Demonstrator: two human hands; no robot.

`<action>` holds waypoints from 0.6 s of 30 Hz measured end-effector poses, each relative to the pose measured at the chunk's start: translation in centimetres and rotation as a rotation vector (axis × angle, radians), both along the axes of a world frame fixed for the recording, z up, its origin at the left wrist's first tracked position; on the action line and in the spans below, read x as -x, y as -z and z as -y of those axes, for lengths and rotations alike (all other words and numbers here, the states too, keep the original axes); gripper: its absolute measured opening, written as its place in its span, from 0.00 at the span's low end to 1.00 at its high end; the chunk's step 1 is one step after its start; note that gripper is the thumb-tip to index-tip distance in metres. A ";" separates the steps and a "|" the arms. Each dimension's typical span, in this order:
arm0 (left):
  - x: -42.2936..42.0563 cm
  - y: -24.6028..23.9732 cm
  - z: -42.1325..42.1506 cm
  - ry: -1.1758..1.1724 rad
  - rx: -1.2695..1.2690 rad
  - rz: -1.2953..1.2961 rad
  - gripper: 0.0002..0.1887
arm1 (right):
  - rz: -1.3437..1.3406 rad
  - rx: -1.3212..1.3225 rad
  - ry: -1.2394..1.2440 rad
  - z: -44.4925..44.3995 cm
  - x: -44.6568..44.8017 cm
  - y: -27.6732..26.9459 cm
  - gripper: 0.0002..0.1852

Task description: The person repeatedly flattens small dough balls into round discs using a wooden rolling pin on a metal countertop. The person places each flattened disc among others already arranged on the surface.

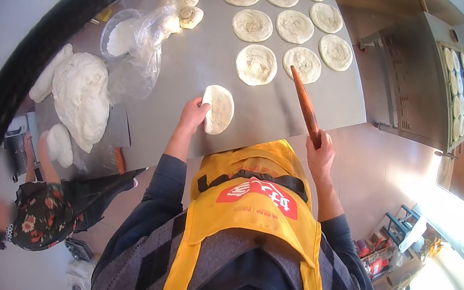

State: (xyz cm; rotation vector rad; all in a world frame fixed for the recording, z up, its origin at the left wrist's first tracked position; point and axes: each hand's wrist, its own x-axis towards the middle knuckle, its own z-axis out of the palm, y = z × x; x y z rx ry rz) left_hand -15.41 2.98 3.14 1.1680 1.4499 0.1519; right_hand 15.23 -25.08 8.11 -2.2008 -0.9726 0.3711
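My left hand (pixel 194 114) grips the left edge of a flat dough round (pixel 221 111), which is tilted or folded up along that side near the table's front edge. In my right hand (pixel 321 153) is a tapered wooden rolling pin (pixel 304 104), held by its near end. The pin points up and to the left. Its far tip overlaps the lower edge of a flattened dough disc (pixel 306 62) in the view; whether they touch I cannot tell. Another dough disc (pixel 256 65) lies just beyond the one in my left hand, and several more are set out in rows farther back.
A large dough mass (pixel 81 89) lies at left, near a bowl of flour (pixel 117 35), plastic sheeting (pixel 152 46) and dough balls (pixel 190 16). An orange-handled blade (pixel 119 160) rests by the edge. A co-worker (pixel 39 214) handles dough at lower left. A metal cabinet (pixel 410 82) stands right, beside a dough-filled tray (pixel 458 94).
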 end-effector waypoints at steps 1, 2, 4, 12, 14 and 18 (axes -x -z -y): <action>-0.3 -1.0 -0.1 -0.023 0.055 0.059 0.23 | 0.006 -0.015 0.008 -0.1 -0.2 -0.2 0.14; -0.5 -1.8 -0.2 -0.045 0.109 0.118 0.25 | -0.015 -0.002 0.015 -0.3 -0.3 -0.5 0.15; -0.8 -3.3 -0.7 -0.060 0.185 0.273 0.25 | -0.060 0.025 0.024 -0.6 -0.5 -1.6 0.15; -2.2 -10.6 -6.3 -0.049 0.094 0.623 0.20 | -0.089 0.029 0.127 -0.6 -1.2 -2.2 0.15; -1.5 -8.7 -7.7 -0.121 0.074 0.616 0.21 | -0.082 0.036 0.123 -0.5 -1.2 -2.2 0.15; -1.9 -0.5 -8.2 -0.409 -0.042 0.262 0.20 | -0.056 0.019 0.119 0.6 -0.9 -1.6 0.15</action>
